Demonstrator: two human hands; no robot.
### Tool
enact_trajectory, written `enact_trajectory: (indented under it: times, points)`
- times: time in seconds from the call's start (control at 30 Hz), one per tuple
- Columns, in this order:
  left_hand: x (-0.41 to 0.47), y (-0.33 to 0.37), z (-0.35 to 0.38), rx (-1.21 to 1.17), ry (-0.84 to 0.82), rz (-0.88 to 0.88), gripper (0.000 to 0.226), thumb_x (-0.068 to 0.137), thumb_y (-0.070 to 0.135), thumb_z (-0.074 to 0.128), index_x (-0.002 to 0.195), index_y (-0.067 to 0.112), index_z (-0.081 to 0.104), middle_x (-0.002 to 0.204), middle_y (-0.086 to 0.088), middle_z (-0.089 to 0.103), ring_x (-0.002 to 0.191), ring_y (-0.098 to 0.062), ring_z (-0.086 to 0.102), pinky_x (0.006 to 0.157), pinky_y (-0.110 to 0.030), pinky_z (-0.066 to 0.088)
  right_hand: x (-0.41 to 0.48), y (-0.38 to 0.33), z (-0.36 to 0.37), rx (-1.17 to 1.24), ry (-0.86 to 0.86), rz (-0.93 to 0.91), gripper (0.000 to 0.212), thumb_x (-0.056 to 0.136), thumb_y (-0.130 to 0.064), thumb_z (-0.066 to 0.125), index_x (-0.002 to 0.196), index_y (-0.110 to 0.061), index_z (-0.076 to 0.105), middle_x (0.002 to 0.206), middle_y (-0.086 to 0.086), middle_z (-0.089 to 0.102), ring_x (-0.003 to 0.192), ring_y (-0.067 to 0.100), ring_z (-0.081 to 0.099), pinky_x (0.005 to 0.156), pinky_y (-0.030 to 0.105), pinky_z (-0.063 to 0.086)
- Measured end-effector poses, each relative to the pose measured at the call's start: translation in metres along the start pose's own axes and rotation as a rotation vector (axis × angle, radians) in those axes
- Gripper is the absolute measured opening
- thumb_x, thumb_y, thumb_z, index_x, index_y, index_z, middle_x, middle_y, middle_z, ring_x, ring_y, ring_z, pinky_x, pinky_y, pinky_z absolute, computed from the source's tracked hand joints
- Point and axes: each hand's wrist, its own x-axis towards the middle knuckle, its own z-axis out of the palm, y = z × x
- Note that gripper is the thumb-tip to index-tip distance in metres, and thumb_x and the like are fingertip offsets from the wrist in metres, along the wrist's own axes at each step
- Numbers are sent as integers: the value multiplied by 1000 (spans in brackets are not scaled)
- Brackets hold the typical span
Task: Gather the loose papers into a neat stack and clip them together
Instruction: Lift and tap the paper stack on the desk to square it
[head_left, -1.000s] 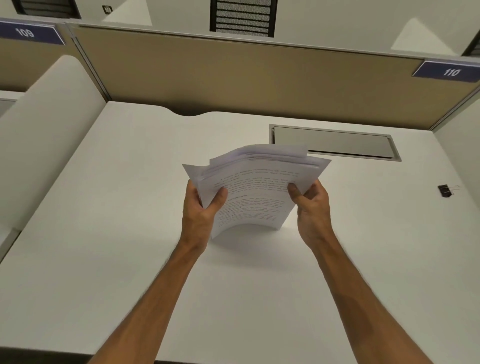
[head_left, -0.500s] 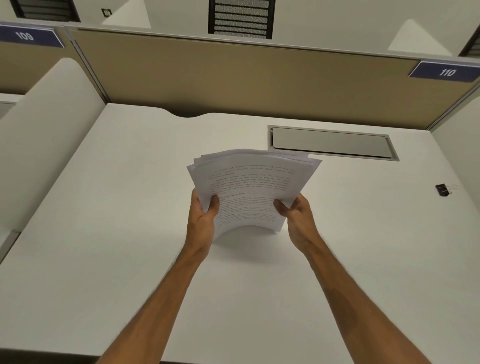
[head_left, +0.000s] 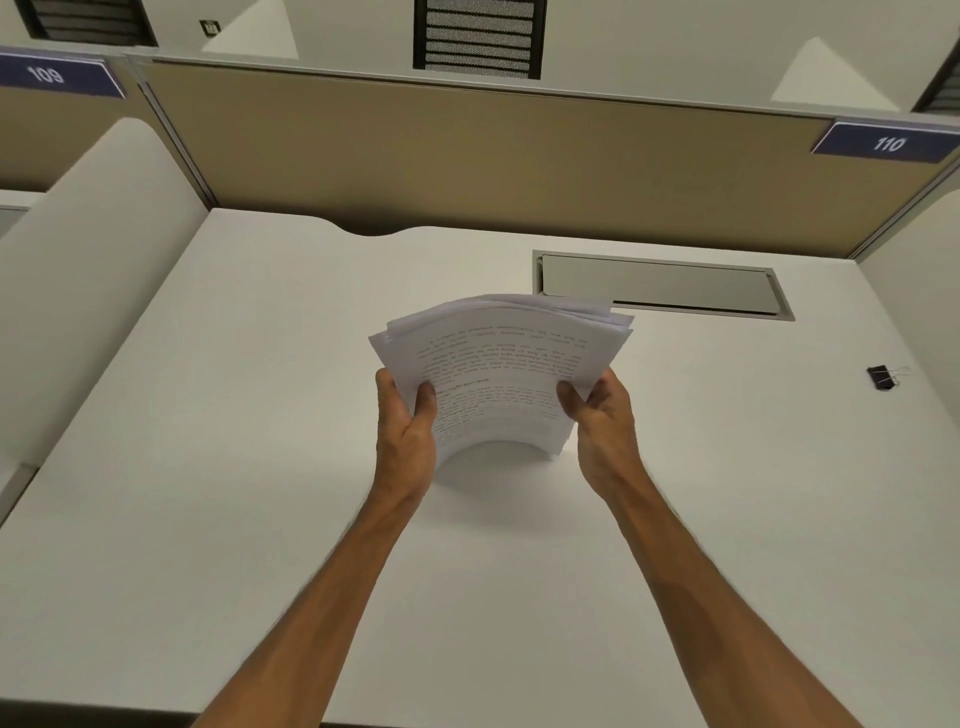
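A stack of printed papers (head_left: 501, 364) stands on its lower edge on the white desk (head_left: 260, 467), bowed toward me. My left hand (head_left: 408, 431) grips its left side with the thumb on the front sheet. My right hand (head_left: 602, 421) grips the right side the same way. The top edges are fanned and uneven, with a few sheets sticking out at the upper right. A black binder clip (head_left: 883, 378) lies alone on the desk far to the right, well apart from both hands.
A grey cable hatch (head_left: 660, 286) is set into the desk behind the papers. A tan partition (head_left: 467, 156) closes the back, with white side panels at the left (head_left: 93, 270) and right. Number plates 109 and 110 sit on the partition tops.
The sheets have been drawn closer together, and the stack looks tidier than a second ago. Both hands slid slightly lower and inward along the sides, then spread a little again.
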Motion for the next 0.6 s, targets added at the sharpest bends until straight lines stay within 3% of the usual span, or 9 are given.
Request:
enact_trajectory:
  times: [0.17,0.27,0.43,0.53,0.6]
  points:
    - [-5,2,7,59,78,84,56,104,17,44,111,71,35,126,2,51,121,-14,52,95,-34,54,-2,-2,5,-52,0,-36,39,98,5,53,136,-3,52,117,5,67,102,0,66,81,18,55]
    - [-6,-2,7,98,104,63,42,105,21,43,109,61,32,123,1,51,116,-18,54,90,-39,58,-2,1,6,-63,8,-39,42,97,3,56,138,-7,51,121,4,66,106,3,66,83,22,57]
    - [-2,2,2,78,143,33,35,106,16,41,111,50,35,112,17,57,108,-12,60,83,-32,58,0,0,7,-73,64,-58,35,99,2,54,133,-6,56,118,6,68,102,7,68,85,22,59]
    - [-2,2,1,90,127,52,28,106,16,40,117,42,34,118,11,55,112,-15,59,83,-30,58,0,0,8,-67,64,-65,37,98,2,55,134,-8,54,119,5,67,104,9,67,83,21,58]
    - [-2,1,1,81,120,36,22,106,18,40,121,31,33,124,4,53,116,-19,57,88,-38,59,-1,-1,9,-37,51,-51,41,97,1,58,137,-9,51,122,6,66,107,11,66,83,22,58]
